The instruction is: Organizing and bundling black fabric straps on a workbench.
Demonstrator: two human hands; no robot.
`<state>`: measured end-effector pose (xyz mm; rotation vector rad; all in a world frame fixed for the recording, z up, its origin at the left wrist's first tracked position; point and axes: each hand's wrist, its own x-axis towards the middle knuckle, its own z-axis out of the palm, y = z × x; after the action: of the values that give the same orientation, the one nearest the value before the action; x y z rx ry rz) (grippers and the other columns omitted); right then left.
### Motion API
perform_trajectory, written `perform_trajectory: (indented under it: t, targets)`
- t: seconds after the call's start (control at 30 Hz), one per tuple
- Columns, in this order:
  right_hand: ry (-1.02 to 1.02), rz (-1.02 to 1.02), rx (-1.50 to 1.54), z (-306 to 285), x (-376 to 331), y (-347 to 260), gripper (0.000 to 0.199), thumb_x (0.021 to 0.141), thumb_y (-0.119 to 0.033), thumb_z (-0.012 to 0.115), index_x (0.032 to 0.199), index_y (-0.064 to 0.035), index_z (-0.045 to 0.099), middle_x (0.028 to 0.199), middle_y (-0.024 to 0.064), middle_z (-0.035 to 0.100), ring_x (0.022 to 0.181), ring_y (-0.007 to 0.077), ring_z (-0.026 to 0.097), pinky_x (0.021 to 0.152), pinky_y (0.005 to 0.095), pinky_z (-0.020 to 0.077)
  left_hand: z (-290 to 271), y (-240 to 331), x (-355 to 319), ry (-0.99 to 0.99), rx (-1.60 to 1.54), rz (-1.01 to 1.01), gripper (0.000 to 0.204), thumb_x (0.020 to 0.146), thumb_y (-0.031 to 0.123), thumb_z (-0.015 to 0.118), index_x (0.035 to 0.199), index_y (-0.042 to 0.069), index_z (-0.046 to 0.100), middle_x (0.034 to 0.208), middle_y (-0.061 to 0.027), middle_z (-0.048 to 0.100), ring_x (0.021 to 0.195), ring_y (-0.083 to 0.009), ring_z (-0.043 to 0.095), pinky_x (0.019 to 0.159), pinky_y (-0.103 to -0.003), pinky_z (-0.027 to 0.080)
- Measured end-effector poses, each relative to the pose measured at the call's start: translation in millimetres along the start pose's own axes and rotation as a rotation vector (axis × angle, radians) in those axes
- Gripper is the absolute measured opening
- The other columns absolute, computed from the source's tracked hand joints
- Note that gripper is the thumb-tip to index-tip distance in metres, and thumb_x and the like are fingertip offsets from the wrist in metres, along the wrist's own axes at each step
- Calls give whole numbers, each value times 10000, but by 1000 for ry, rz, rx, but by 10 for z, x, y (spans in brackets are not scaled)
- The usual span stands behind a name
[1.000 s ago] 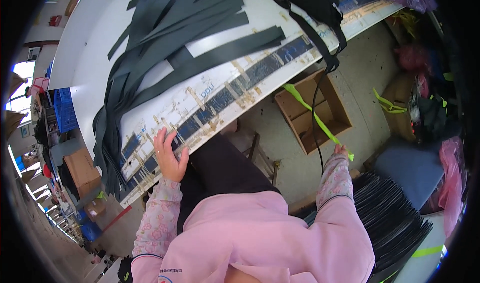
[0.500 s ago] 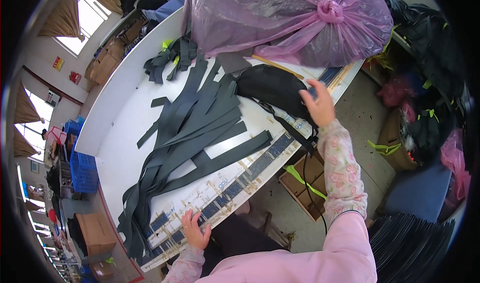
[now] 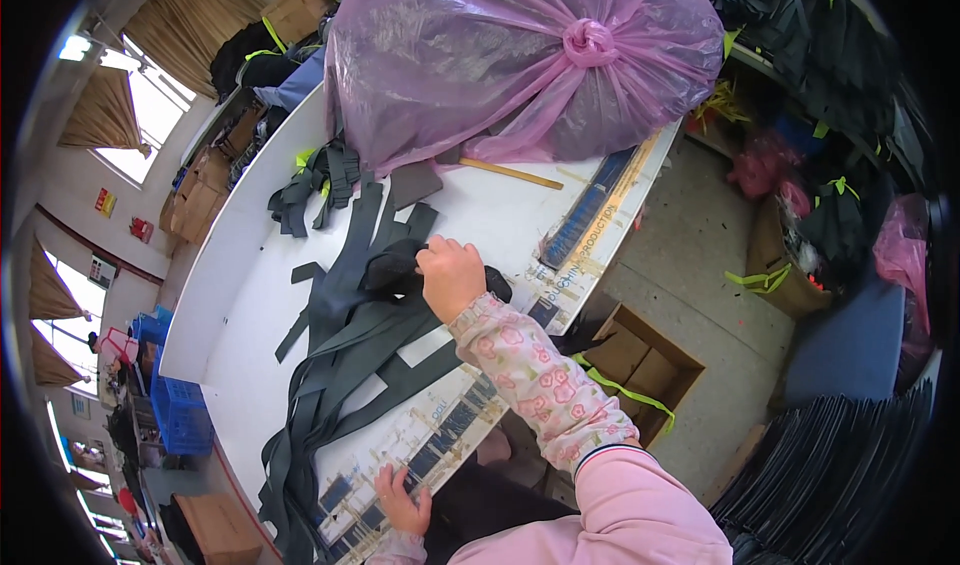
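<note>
White table [image 3: 250, 295] edge under left hand [image 3: 402, 500].

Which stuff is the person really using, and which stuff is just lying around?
In use: black bundle under the right hand; dark strips; table edge under the left hand.

Lying about: pink bag, wooden stick, cardboard box, blue crate.

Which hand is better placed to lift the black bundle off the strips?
The right hand, probably. It already rests on the black bundle atop the dark strips. The left hand is down at the table's near edge, far from the bundle.
</note>
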<state>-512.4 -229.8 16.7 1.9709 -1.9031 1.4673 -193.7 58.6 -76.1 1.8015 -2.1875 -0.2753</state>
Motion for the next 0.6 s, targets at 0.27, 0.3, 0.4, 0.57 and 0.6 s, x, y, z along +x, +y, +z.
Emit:
perform_trajectory:
  t: [0.27,0.3,0.4,0.57,0.6]
  targets:
    - [-91,48,110,-77,37,-72,126,750,-177,744,794,-83,672,843,101,593,805,317,622,678,429,504,-16,48,-16,0,-18,2,563,810,280,676,1295,64,486,1423,-236,394,1346,-446,338,1146,-581,201]
    - [-104,38,74,-115,86,19,134,759,-196,737,812,-88,677,860,107,596,821,322,619,686,431,499,9,7,-25,-4,-2,0,570,812,295,679,1297,65,485,1420,-235,392,1351,-444,332,1149,-576,201]
    - [-50,11,-45,-328,315,492,172,800,-233,714,845,-71,675,887,137,613,851,358,621,709,467,489,-38,67,89,-6,-11,14,551,825,300,679,1299,93,489,1413,-209,393,1359,-421,328,1157,-563,209]
    - [-73,-35,-173,-227,642,1294,252,835,-265,697,965,-51,674,899,154,593,866,383,589,733,476,462,-138,-19,35,-1,8,-8,560,846,326,667,1323,110,470,1424,-197,374,1377,-405,312,1161,-567,194]
    - [-78,-59,-230,-174,653,1448,254,840,-265,693,975,-50,670,901,157,591,868,384,584,736,473,458,-162,-46,-13,-11,24,-26,569,851,345,663,1333,118,464,1434,-189,367,1390,-391,302,1163,-567,187]
